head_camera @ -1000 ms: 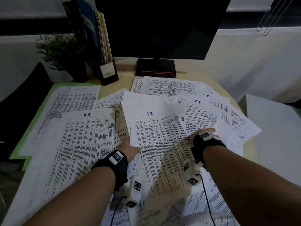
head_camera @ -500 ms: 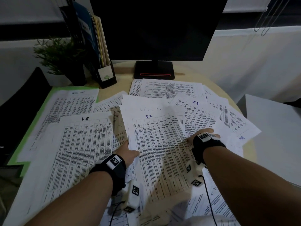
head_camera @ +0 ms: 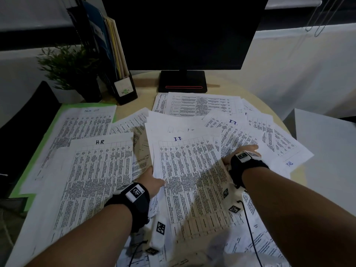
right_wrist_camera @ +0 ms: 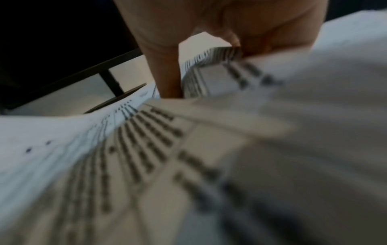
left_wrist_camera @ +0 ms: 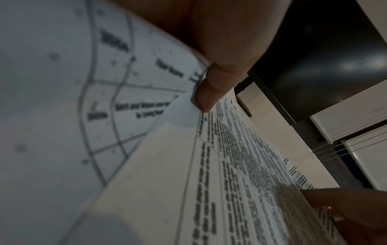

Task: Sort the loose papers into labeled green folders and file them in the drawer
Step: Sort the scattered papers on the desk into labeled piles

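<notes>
Head view shows the sorting at an early stage: the left hand [head_camera: 152, 182] and the right hand [head_camera: 239, 154] each pinch one side edge of the sheet marked "I.T" [head_camera: 192, 180], which is held just above the many loose papers [head_camera: 260, 135] spread over the round table [head_camera: 146, 81]. An "H.R" sheet [head_camera: 100, 170] and a "TASK LIST" sheet [head_camera: 82, 128] lie on the left, the second one on an open green folder [head_camera: 38, 143]. I judge that almost all filing is left, and no drawer is visible.
</notes>
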Tool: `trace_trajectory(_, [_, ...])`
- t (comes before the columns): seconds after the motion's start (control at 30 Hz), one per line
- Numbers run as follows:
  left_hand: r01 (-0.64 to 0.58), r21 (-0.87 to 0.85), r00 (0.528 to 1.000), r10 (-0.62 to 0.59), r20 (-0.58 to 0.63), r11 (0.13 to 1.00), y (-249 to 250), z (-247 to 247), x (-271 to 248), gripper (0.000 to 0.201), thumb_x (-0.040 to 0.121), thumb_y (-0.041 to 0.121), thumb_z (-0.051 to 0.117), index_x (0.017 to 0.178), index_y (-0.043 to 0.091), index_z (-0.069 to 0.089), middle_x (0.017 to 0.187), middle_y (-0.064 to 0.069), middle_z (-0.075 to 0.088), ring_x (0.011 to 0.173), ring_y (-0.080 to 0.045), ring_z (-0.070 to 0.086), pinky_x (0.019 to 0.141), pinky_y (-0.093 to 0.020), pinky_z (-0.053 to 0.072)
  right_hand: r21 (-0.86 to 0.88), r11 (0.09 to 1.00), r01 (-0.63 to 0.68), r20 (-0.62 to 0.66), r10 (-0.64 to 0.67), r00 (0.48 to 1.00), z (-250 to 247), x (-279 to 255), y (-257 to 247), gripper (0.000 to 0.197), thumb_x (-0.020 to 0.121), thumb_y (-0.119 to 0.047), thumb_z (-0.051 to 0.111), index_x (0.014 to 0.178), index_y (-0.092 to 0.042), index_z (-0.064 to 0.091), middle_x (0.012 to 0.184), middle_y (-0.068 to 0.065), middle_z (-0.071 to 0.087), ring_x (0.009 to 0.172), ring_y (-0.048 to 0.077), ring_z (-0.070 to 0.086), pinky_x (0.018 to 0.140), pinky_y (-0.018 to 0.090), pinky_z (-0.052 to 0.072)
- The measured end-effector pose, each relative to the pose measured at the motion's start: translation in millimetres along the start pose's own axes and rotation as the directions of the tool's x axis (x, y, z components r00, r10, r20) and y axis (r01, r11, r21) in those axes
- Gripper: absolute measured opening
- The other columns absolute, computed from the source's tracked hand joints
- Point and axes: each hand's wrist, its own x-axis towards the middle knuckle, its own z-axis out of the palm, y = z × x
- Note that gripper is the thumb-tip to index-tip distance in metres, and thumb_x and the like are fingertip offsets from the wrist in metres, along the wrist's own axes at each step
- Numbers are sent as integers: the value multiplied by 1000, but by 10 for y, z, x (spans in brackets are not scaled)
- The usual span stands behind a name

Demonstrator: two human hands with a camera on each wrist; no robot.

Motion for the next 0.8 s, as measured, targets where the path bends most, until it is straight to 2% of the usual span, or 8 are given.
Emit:
trace_trajectory(0.07, [15, 3, 1000, -15, 11, 1000, -5, -10, 18, 64, 90, 16, 60, 146, 15, 30, 140, -6, 48, 116, -25, 51, 94, -27, 41, 19, 998, 63, 61, -64, 996, -3, 52, 56, 84, 74, -34, 74, 145, -17, 32, 146, 14, 34, 132, 35, 38, 94, 34, 45])
trace_trajectory(0.17, [32, 10, 999, -33, 29, 999, -9, -38, 19, 64, 87, 16, 62, 144, 16, 33, 135, -6, 52, 114, -25, 53, 98, -30, 42, 381, 924, 31, 50, -54, 997, -198, 21, 131, 49, 83, -14, 68, 129, -8, 52, 131, 12, 53, 118, 29, 53, 57, 22, 40])
trace_trajectory(0.27, [38, 14, 998, -39, 50, 999, -34, -65, 58, 74, 83, 22, 66, 147, 19, 31, 139, -5, 51, 120, -26, 52, 104, -39, 42, 485, 854, 186, -243, -73, 967, -539, -25, 150, 33, 90, -14, 56, 122, -4, 56, 115, 14, 61, 99, 29, 58, 67, 24, 44])
trace_trajectory(0.43, [55, 9, 994, -55, 98, 998, 30, -89, -17, 67, 89, 19, 65, 146, 15, 31, 138, -4, 52, 115, -20, 52, 96, -26, 40, 466, 653, 597, -686, -159, 710, -1136, -250, 107, 39, 83, -28, 56, 117, -11, 62, 103, 14, 67, 98, 27, 63, 74, 29, 46])
trace_trajectory(0.53, [61, -24, 992, -58, 111, 998, 57, -114, -61, 77, 86, 23, 70, 148, 13, 26, 145, -6, 44, 127, -24, 46, 100, -28, 37, 566, 374, 735, -782, -39, 622, -1366, -328, 120, 29, 81, -24, 61, 110, -18, 65, 92, -5, 67, 77, -3, 62, 65, 14, 50])
trace_trajectory(0.63, [88, -139, 982, -63, 178, 986, 123, -156, -101, 95, 79, 48, 68, 152, 12, 18, 154, -12, 28, 141, -30, 28, 113, -41, 25, 685, 205, 700, -712, -21, 702, -1343, -337, 137, 21, 77, -14, 68, 97, -19, 65, 70, -15, 67, 55, -9, 58, 53, 13, 49])
trace_trajectory(0.7, [125, -275, 977, -69, 204, 953, 169, -177, -97, 82, 87, 54, 54, 150, 13, 24, 156, -14, 21, 143, -32, 22, 115, -44, 20, 764, 306, 568, -550, -153, 821, -1114, -304, 149, 10, 73, -12, 73, 79, -17, 66, 58, -12, 65, 54, 4, 62, 53, 25, 55])
trace_trajectory(0.8, [180, -495, 968, -66, 240, 850, 241, -214, -118, 83, 86, 64, 51, 150, 18, 26, 154, -14, 27, 141, -35, 27, 114, -48, 23, 537, 747, 393, -224, -323, 920, -674, -326, 156, 36, 76, -25, 76, 108, -14, 62, 106, 6, 66, 99, 28, 63, 86, 37, 51])
